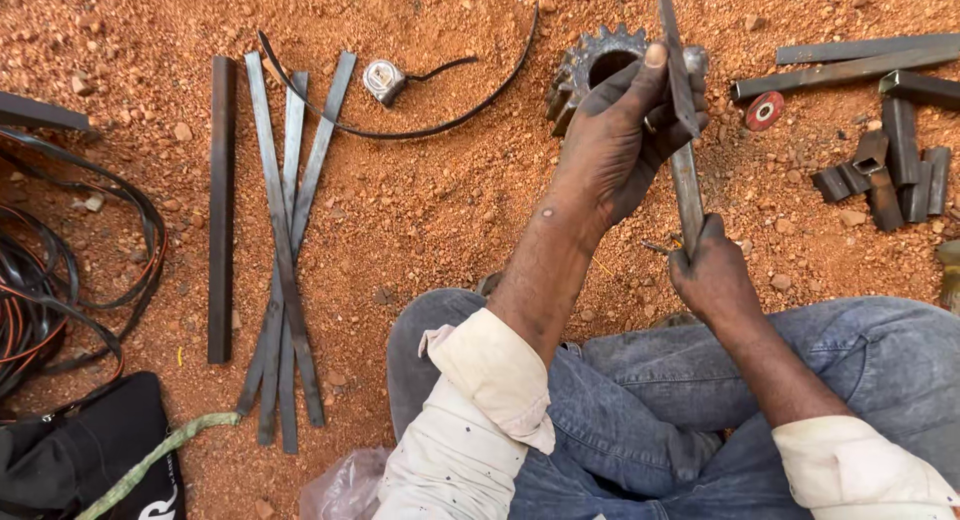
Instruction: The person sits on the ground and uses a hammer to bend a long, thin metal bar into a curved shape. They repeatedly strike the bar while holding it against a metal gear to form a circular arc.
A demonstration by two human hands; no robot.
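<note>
Lying far left on red gravel ground (440,210): coiled cables (60,280), then crossed flat steel strips (285,250) and a tape measure (384,80). Gripping a flat steel bar (686,170) right of centre, left hand (625,130), fingers wrapped around its far part before a toothed gear (590,65); right hand (712,275), fingers closed on its near end. Scattered far right: short metal offcuts (890,175), a red disc (765,110).

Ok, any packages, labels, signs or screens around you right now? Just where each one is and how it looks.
Black bag: bottom left corner on the red dirt, soft, dark, white print on its side.
Clear plastic bag: bottom edge beside the left sleeve, crumpled, see-through.
Small disc: upper right by the metal bars, round, red label face with pale centre.
No signs or screens in view.
</note>
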